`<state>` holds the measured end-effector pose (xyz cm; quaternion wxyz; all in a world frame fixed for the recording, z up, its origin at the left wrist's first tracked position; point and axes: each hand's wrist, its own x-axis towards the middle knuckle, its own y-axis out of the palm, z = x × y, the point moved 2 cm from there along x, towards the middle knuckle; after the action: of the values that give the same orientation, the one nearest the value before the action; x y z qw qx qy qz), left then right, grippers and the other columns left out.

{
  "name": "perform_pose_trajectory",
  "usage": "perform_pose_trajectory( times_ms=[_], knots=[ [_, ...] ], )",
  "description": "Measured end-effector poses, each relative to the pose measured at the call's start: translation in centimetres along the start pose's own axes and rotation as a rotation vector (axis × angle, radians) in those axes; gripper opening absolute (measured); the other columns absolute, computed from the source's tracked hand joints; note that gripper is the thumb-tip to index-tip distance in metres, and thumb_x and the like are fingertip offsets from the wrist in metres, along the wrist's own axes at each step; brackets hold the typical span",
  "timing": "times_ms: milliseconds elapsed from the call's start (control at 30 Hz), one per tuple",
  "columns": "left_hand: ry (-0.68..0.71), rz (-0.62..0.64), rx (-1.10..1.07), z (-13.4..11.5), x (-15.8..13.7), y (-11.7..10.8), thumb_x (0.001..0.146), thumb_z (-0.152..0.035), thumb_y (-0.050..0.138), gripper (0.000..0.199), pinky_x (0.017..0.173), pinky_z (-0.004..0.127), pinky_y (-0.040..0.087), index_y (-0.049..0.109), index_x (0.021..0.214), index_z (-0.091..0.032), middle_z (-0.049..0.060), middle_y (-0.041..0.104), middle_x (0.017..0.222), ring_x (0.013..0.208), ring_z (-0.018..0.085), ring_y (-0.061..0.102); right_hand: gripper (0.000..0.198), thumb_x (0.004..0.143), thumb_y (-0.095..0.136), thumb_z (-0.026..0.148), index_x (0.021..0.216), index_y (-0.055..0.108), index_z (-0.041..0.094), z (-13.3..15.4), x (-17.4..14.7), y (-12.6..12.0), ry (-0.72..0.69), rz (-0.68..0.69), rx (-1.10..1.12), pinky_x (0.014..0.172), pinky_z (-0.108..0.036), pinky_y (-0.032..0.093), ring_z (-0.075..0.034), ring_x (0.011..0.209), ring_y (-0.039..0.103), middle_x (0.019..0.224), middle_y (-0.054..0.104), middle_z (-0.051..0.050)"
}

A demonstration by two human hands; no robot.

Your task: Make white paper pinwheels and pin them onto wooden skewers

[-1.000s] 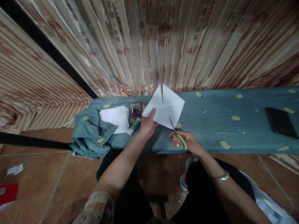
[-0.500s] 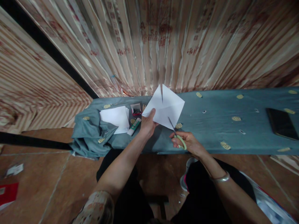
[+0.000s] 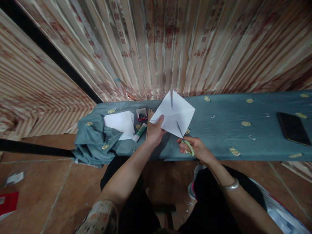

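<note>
A square sheet of white paper (image 3: 179,112) is held up cornerwise, with a slit running in from its top corner and crease lines across it. My left hand (image 3: 156,130) is closed on its lower left side, thumb on top and fingers underneath. In my right hand (image 3: 193,147) are scissors (image 3: 188,148) with pale green handles. Their dark blade lies over the paper at its lower corner, pointing toward the middle. Whether the blades are fully together I cannot tell.
On the blue-green cloth (image 3: 219,126), left of the paper, lie a stack of white sheets (image 3: 120,123), a green and white glue stick (image 3: 139,132), a small box with dark-headed pins (image 3: 141,114) and thin wooden sticks (image 3: 149,120). A dark phone (image 3: 293,128) lies far right. Behind hangs a patterned curtain (image 3: 161,48).
The paper and my left hand have shifted slightly right and down, uncovering more of the wooden sticks. My right hand and the scissors have barely moved.
</note>
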<state>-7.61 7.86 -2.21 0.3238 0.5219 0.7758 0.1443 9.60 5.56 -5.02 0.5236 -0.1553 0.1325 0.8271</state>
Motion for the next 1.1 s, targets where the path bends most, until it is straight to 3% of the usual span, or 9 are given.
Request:
perform_pose_trajectory(
  times_ms=[167,500,1100],
  knots=[
    [0.009,0.003,-0.015,-0.01,0.09,-0.03,0.082,-0.024,0.071,0.021,0.087,0.039,0.056,0.067,0.101,-0.014,0.006,0.074,0.090,0.082,0.019,0.071,0.057,0.047,0.086,0.063,0.076,0.069,0.017,0.04,0.05,0.05,0.005,-0.015,-0.003,0.046,-0.023,0.040,-0.008,0.047,0.052,0.052,0.062,0.002],
    [-0.019,0.024,0.001,0.32,-0.29,0.12,0.079,-0.025,0.074,0.032,0.081,0.032,0.058,0.065,0.108,-0.017,0.004,0.074,0.090,0.079,0.016,0.071,0.058,0.052,0.084,0.064,0.083,0.070,0.017,-0.31,0.22,-0.19,-0.017,-0.003,0.002,0.048,-0.024,0.045,-0.011,0.050,0.056,0.058,0.065,0.000],
    [-0.013,0.025,0.011,0.29,-0.25,0.11,0.084,-0.022,0.068,0.023,0.078,0.032,0.058,0.064,0.105,-0.018,0.002,0.073,0.087,0.073,0.015,0.069,0.057,0.050,0.085,0.061,0.082,0.065,0.018,-0.46,0.43,-0.13,-0.017,-0.024,0.026,0.048,-0.025,0.043,-0.009,0.048,0.055,0.054,0.063,0.003]
  ],
)
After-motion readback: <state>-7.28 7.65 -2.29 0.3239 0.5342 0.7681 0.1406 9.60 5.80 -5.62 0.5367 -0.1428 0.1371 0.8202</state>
